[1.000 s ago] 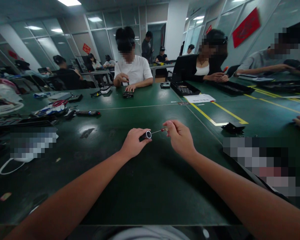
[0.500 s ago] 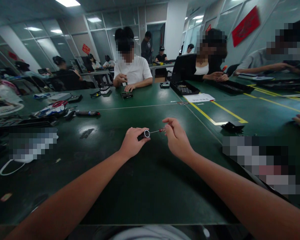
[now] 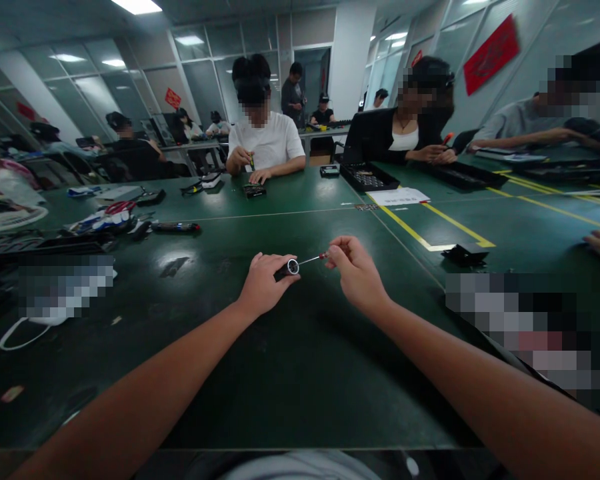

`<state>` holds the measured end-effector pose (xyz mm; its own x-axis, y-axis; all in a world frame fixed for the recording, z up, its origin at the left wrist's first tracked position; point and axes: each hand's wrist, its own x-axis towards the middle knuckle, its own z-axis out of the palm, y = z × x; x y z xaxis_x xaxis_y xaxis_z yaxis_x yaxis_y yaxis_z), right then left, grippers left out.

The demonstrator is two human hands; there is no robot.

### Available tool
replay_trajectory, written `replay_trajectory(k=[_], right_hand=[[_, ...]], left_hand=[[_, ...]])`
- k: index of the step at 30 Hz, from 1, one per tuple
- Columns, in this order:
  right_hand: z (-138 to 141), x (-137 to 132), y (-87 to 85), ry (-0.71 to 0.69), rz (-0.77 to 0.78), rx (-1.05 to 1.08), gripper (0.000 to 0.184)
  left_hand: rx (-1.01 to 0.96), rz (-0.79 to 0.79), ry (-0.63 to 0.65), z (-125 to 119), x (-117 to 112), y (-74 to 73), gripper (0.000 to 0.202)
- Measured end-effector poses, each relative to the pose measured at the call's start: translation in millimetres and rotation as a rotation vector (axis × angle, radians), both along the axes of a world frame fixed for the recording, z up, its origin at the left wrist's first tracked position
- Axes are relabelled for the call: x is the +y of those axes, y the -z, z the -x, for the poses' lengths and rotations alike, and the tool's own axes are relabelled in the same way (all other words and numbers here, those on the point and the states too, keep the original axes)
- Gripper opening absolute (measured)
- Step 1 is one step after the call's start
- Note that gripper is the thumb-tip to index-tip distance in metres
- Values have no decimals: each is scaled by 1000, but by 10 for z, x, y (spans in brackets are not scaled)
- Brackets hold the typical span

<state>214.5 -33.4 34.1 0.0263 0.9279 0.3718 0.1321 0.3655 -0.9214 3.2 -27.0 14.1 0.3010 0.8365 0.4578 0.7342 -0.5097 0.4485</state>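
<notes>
Barely anything has shifted: only the right hand (image 3: pixel 357 273) has edged up and the screwdriver (image 3: pixel 311 260) tilts a little steeper.

Closed around a small black cylinder (image 3: pixel 286 269), the left hand (image 3: pixel 263 285) holds it just above the green table (image 3: pixel 300 373), its silver-ringed end facing right. The right hand pinches the red-handled screwdriver between thumb and fingertips, with the thin shaft reaching into that ringed end (whether the tip sits on a screw is too small to tell). By the look of it the work at that end is mid-way: tool and cylinder are both gripped and neither is set down. Well apart lie a small black part (image 3: pixel 466 253) by the yellow tape (image 3: pixel 430 227) and a black tray (image 3: pixel 370 178).
</notes>
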Motion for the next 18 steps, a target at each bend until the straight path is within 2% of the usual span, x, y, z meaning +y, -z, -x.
replay_trajectory(k=[2, 4, 6, 9, 18], right_hand=[[-16, 57, 21, -3, 66, 97, 24], [-46, 116, 38, 6, 205, 227, 29], [-78, 164, 56, 75, 291, 296, 33], [-103, 204, 83, 127, 261, 304, 32], [-28, 137, 69, 79, 106, 156, 29]], left_hand=[[21, -17, 33, -4, 3, -14, 37], [42, -34, 56, -6, 18, -23, 38], [51, -24, 58, -3, 41, -28, 37], [61, 19, 45, 6, 62, -26, 36], [58, 25, 52, 9, 37, -24, 37]])
